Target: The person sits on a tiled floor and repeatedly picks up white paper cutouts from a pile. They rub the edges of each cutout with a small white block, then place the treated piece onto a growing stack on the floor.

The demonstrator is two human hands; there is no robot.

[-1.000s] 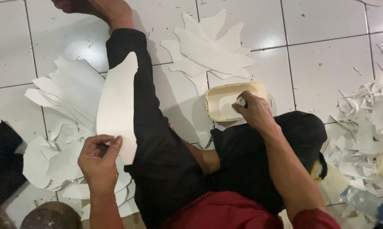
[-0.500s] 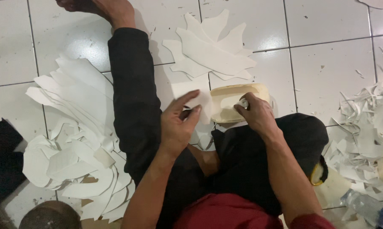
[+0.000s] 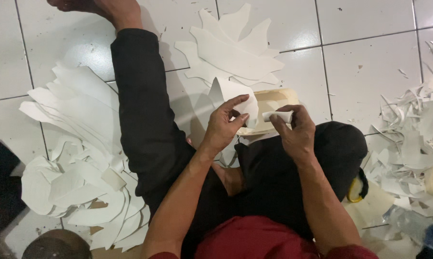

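Observation:
I sit on a white tiled floor with my legs in black trousers stretched out. My left hand (image 3: 224, 125) pinches a curved white cut-out piece (image 3: 233, 93) and holds it upright over my lap. Close beside it, my right hand (image 3: 295, 132) grips a small white stick-shaped applicator (image 3: 278, 116). Just behind both hands a shallow cream tray (image 3: 274, 101) rests on the floor by my knee.
A fan of white cut-out pieces (image 3: 75, 112) lies left of my leg, another stack (image 3: 231, 50) beyond the tray. Scrap trimmings (image 3: 413, 129) pile up at the right. A yellow-and-black object (image 3: 355, 189) sits by my right thigh. A bare foot (image 3: 89, 5) shows at top.
My left hand carried a white piece from the left pile across my leg to the tray. My right hand lifted the applicator out of the tray.

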